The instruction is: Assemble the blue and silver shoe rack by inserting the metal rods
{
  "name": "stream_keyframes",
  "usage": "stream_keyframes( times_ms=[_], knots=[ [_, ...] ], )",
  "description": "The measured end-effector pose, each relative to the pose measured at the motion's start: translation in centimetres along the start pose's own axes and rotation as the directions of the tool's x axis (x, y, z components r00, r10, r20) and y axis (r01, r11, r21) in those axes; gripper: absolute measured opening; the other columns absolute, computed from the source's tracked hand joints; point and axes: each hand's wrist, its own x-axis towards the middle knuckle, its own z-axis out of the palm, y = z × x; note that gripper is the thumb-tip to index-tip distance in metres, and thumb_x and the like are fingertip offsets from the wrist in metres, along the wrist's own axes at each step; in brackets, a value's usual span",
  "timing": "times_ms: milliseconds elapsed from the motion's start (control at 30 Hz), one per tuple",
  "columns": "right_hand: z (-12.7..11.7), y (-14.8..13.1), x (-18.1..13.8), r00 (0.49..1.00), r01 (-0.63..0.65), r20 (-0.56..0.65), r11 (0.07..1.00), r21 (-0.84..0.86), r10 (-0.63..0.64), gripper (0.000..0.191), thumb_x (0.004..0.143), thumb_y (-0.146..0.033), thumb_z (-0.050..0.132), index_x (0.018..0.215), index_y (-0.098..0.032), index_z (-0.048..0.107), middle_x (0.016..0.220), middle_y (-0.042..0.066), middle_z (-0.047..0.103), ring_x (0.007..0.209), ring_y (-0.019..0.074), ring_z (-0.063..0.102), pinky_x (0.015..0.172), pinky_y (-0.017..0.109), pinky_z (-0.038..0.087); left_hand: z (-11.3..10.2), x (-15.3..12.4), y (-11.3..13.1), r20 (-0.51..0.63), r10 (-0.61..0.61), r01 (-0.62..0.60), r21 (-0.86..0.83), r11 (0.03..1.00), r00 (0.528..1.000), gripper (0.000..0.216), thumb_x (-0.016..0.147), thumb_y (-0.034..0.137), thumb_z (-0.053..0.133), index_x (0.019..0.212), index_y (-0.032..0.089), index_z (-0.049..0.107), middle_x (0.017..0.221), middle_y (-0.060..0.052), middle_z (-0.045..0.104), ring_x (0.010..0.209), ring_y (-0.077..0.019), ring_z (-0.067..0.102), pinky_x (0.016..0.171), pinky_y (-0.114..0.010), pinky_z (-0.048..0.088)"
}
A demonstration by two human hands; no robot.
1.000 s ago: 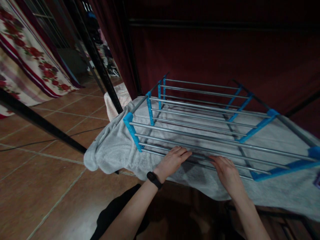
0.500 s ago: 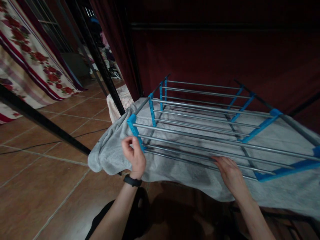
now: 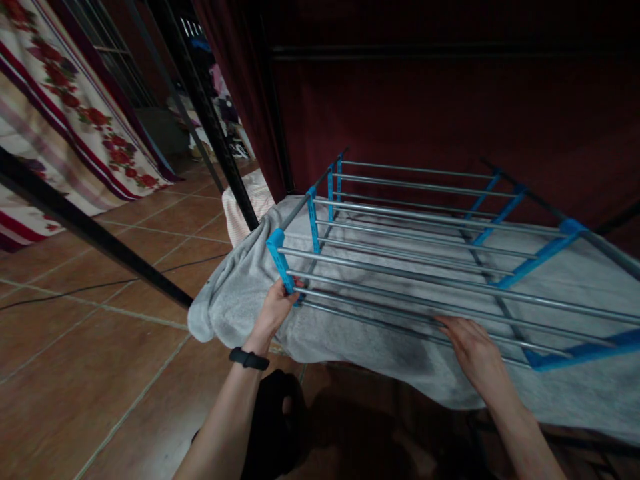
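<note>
A shoe rack point(image 3: 410, 276) of grey metal rods and blue plastic brackets lies on a grey blanket point(image 3: 360, 343). My left hand point(image 3: 275, 312), with a dark band on the wrist, is closed round the lower part of the front left blue bracket point(image 3: 279, 257). Its thumb lies in front, and fingertips show behind the bracket. Toward the right, my right hand point(image 3: 473, 347) has its fingers together over a low front rod point(image 3: 370, 307). The undersides of those fingers are hidden.
A dark red curtain point(image 3: 425, 120) hangs behind the rack. Black metal posts point(image 3: 215, 127) and a slanting bar point(image 3: 100, 233) stand at the left. Beyond are a flowered cloth point(image 3: 65, 100), the tiled floor point(image 3: 145, 373) and a thin black cable point(image 3: 95, 287).
My left hand has gone from a pinch in front of the bracket to a hold round it. The right hand stays on the rod. The view has shifted slightly left.
</note>
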Motion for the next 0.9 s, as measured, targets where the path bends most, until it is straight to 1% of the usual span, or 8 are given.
stream_keyframes(
  times_ms=[133,233,500,733,800,867,900],
  knots=[
    [-0.1,-0.1,0.0,1.0,0.002,-0.017,1.0,0.002,-0.002,0.03,0.096,-0.032,0.045,0.118,-0.022,0.062,0.101,0.008,0.069,0.093,0.0243,0.063,0.085,0.041,0.05,0.6,0.2,-0.3,-0.09,0.024,-0.021,0.029,0.999,0.996,0.022,0.062,0.019,0.061,0.084,0.018,0.059,0.081,0.0,0.065,0.075,-0.0152,0.059,0.073,-0.029,0.048],
    [-0.1,0.0,0.0,1.0,0.001,-0.01,1.0,0.01,-0.001,0.029,0.095,-0.031,0.045,0.117,-0.022,0.062,0.101,0.007,0.069,0.093,0.0241,0.063,0.085,0.041,0.05,0.9,0.3,-0.4,-0.124,0.044,-0.038,0.048,0.998,0.991,0.019,0.064,0.018,0.061,0.082,0.018,0.059,0.079,0.0,0.065,0.074,-0.0157,0.059,0.072,-0.029,0.048],
    [0.2,0.4,-0.1,1.0,0.015,0.007,1.0,0.013,-0.015,0.031,0.096,-0.03,0.044,0.12,-0.022,0.061,0.103,0.008,0.068,0.095,0.0248,0.063,0.088,0.042,0.049,1.4,0.4,-0.3,-0.17,0.038,-0.025,0.076,0.997,0.985,0.016,0.065,0.018,0.061,0.08,0.017,0.059,0.084,-0.003,0.067,0.084,-0.0189,0.062,0.078,-0.032,0.049],
    [0.0,-0.1,0.0,1.0,0.01,0.026,1.0,-0.016,-0.01,0.032,0.096,-0.026,0.041,0.122,-0.021,0.061,0.109,0.009,0.067,0.1,0.025,0.062,0.089,0.042,0.049,1.5,0.5,-0.3,-0.176,0.027,-0.006,0.119,0.993,0.984,0.014,0.068,0.016,0.058,0.081,0.017,0.06,0.083,-0.003,0.066,0.082,-0.0194,0.06,0.082,-0.035,0.048],
    [-0.2,-0.5,0.2,0.999,0.007,0.034,1.0,-0.024,-0.006,0.033,0.097,-0.025,0.04,0.124,-0.021,0.059,0.11,0.009,0.067,0.101,0.0249,0.061,0.091,0.042,0.048,1.6,0.5,-0.2,-0.181,0.03,-0.003,0.15,0.989,0.983,0.017,0.066,0.016,0.059,0.083,0.018,0.06,0.083,-0.003,0.064,0.082,-0.0195,0.059,0.082,-0.035,0.047],
    [-0.5,-0.9,0.3,1.0,0.001,0.008,1.0,-0.025,-0.001,0.035,0.097,-0.026,0.042,0.128,-0.021,0.056,0.112,0.009,0.067,0.103,0.0251,0.061,0.093,0.043,0.047,1.8,0.1,0.2,-0.239,0.09,-0.043,0.193,0.98,0.967,0.025,0.065,0.015,0.059,0.09,0.019,0.059,0.087,-0.002,0.063,0.086,-0.0193,0.058,0.085,-0.035,0.047],
    [-0.7,-1.2,0.3,1.0,0.0,-0.018,1.0,-0.02,0.0,0.035,0.096,-0.027,0.044,0.129,-0.021,0.055,0.114,0.009,0.066,0.105,0.0253,0.06,0.094,0.044,0.046,2.0,-0.4,0.6,-0.302,0.158,-0.089,0.229,0.969,0.94,0.032,0.065,0.014,0.059,0.097,0.019,0.058,0.093,-0.002,0.061,0.092,-0.0196,0.057,0.088,-0.035,0.046]
  ],
)
